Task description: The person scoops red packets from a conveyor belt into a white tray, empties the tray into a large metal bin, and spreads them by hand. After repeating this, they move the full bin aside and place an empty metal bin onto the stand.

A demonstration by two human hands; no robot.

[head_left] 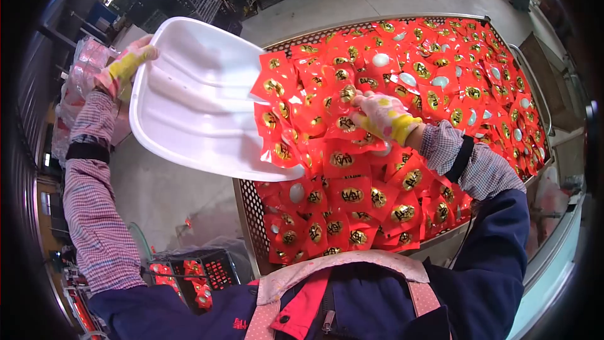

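Scoop hold: left hand [129, 63], gloved, closed over far rim of white plastic scoop [195, 101]; scoop tilted, open lip down against the pile.
Sachet contact: right hand [380, 116], gloved, fingers spread flat on red sachets [352, 195], grasping nothing.
Sachets: heaped on perforated metal tray [246, 214]; a few overlapping scoop lip.
Bearing: pile right of scoop mouth; scoop's long axis runs from left hand to lip; right hand nearer pile.

You show two gloved hands, left hand [129, 63] and right hand [384, 116], one white scoop tray [195, 101], one perforated metal table [248, 208], one black crate [217, 271], red packets [352, 195] too many to count, dozens at least
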